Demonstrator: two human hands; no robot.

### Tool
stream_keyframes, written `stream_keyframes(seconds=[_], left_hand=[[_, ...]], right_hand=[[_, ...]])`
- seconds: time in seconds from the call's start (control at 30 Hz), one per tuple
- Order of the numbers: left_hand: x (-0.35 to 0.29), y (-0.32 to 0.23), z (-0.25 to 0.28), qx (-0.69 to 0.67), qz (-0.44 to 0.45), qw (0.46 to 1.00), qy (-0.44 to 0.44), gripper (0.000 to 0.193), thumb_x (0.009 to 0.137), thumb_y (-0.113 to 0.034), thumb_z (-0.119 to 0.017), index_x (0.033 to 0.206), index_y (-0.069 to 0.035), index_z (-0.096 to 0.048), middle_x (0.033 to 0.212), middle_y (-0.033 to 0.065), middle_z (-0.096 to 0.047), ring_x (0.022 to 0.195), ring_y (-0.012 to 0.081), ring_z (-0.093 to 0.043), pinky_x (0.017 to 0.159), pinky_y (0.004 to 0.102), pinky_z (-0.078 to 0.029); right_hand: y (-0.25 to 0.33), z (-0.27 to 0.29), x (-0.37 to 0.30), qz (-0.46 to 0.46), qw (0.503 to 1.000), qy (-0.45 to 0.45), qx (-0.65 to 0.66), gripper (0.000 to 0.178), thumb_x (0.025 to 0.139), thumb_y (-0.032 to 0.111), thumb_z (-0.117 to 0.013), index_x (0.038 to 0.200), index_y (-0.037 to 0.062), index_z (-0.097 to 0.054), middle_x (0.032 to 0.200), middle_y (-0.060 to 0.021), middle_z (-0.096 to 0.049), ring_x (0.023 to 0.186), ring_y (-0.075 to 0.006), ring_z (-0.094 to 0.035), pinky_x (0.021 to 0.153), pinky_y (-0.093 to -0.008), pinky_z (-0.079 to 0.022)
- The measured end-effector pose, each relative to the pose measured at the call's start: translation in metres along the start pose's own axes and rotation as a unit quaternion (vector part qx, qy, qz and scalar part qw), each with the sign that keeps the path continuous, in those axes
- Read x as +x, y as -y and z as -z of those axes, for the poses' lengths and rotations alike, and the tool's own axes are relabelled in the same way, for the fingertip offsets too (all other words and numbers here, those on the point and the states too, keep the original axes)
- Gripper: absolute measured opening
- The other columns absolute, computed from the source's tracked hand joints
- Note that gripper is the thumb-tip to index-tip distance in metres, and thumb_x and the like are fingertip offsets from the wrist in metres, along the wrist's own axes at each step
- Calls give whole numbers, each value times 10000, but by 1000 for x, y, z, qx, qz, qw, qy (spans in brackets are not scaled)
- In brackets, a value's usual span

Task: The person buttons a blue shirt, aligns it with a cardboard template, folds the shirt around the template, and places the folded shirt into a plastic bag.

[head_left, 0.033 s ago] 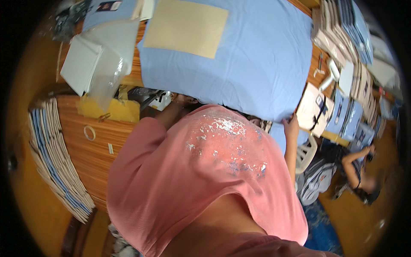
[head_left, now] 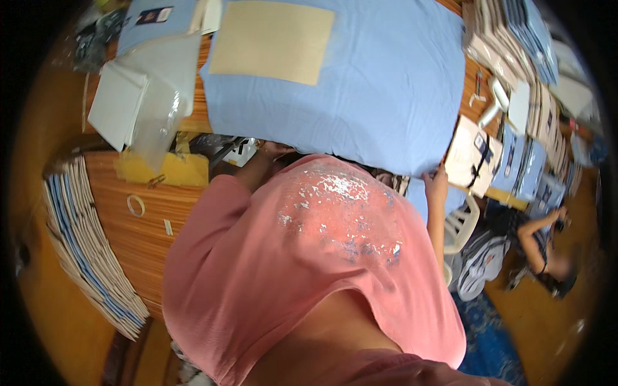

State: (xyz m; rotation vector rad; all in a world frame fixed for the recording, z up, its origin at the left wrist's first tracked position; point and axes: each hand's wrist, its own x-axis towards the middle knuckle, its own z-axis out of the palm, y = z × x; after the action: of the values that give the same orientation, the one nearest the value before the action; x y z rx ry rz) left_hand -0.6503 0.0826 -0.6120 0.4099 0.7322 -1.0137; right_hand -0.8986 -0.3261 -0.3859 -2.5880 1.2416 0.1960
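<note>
"Across the brown striped wooden table (head_left: 470, 77), what did the head view, the only one we had, show you?"

"One wide sheet of light-blue cloth (head_left: 380, 83), spread over that table, its near edge by the person in the pink top (head_left: 309, 270). One flat, rectangular, buff-coloured board (head_left: 271, 42) lay on its far left part."

"And the hands?"

"Two. The left hand (head_left: 277, 149) was at the near edge, partly hidden; I couldn't tell whether its fingers were wide or narrow. The right hand (head_left: 438, 183) touched the near right corner, fingers close together, though I couldn't tell whether they pinched it."

"Which step was that?"

"Handling the near edge, I judged, perhaps straightening it. The next move seemed to call for an even touch from both sides, so the board wouldn't shift."

"What else did you count?"

"To the left, one pale ring of tape (head_left: 135, 205) and one long pile of folded beige and blue garments (head_left: 84, 238), its layers too tight to number. To the right, one folded beige garment with a dark ribbon (head_left: 465, 151), one white-handled tool (head_left: 497, 96), one white plastic chair (head_left: 474, 215) and one other person (head_left: 533, 248), well apart from the cloth."
</note>
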Motion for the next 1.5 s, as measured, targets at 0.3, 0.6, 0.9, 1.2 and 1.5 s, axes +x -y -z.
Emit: stream_keyframes(seconds=[0.3, 0.6, 0.9, 1.2, 1.5], left_hand=[[-107, -5, -103, 29, -78, 958, -274, 348, 901, -334, -491, 1120, -64, -505, 1033, 41, -579, 871, 158, -575, 629, 282, -477], [-159, -30, -285, 282, -506, 810, -90, 318, 951, -240, -454, 1144, -7, -358, 1222, 134, -452, 1095, 227, -477, 916, 383, -423], [-24, -81, -357, 696, -476, 517, 146, 333, 896, -98, -493, 1220, -39, -443, 1235, 131, -505, 1199, 228, -439, 1009, 366, -333], [54, -120, -377, 887, -402, 160, 163, 246, 826, -191, -607, 995, -18, -567, 915, 101, -567, 919, 254, -525, 810, 320, -420], [65, -112, -377, 835, -499, 209, 95, 169, 800, -177, -618, 841, -35, -535, 805, 93, -565, 774, 277, -531, 679, 356, -435]], right_hand=[[3, -18, -4, -75, 984, -2, 161, 292, 796, 161, -603, 1017, -5, -513, 834, -194, -559, 720, -284, -551, 669, -375, -441], [70, 71, 56, -103, 800, -57, 589, 337, 891, 139, -503, 1224, 151, -450, 948, -48, -543, 672, -105, -505, 406, -221, -393], [49, 42, 181, -173, 624, 75, 758, 169, 922, 150, -465, 1052, 65, -532, 903, -100, -580, 679, -214, -580, 705, -392, -536], [57, 65, 209, -84, 585, 146, 794, 287, 934, 197, -397, 1115, -13, -468, 1117, -204, -570, 1095, -353, -542, 843, -460, -507], [67, 60, 233, -79, 604, 127, 783, 340, 931, 221, -400, 1175, -13, -430, 1229, -219, -492, 1172, -336, -476, 922, -470, -446]])
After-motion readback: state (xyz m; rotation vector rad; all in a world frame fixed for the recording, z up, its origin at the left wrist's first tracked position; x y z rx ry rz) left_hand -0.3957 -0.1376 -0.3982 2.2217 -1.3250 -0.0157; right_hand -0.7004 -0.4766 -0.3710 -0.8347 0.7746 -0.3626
